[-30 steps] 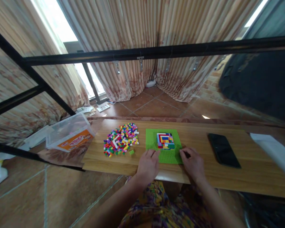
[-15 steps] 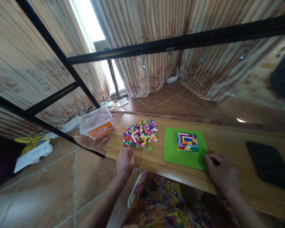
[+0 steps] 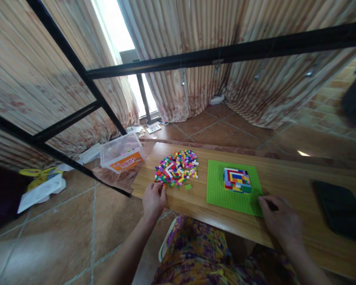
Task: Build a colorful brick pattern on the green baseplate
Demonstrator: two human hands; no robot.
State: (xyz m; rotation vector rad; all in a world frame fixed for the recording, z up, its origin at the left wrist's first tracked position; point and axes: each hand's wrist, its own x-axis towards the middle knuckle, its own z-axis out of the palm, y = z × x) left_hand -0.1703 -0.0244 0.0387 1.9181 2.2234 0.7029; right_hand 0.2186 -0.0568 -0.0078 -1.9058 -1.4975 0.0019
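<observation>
A loose heap of small coloured toy bricks point(image 3: 178, 168) lies on the left part of the wooden table. My left hand point(image 3: 154, 201) is at the heap's near left edge, its fingers bent together in a pinch among the nearest bricks; what sits between the fingertips is too small to make out. To the right is a green studded baseplate point(image 3: 215, 194), carrying a low rectangular build of multicoloured bricks point(image 3: 237, 180). My right hand point(image 3: 280, 217) rests by the plate's right edge, fingers curled and fingertips closed on that edge. A single light green brick point(image 3: 188, 187) lies apart, just in front of the heap.
A dark phone or tablet point(image 3: 342, 209) lies on the table point(image 3: 184, 202) at the right. A clear plastic tub with an orange label point(image 3: 126, 163) stands beyond the table's left end. Black metal bars point(image 3: 166, 65) cross in front of the curtains point(image 3: 190, 31).
My left hand has shifted slightly left, with its fingertips at the heap's edge. The right hand stays by the baseplate's edge. The whole view has tilted a little.
</observation>
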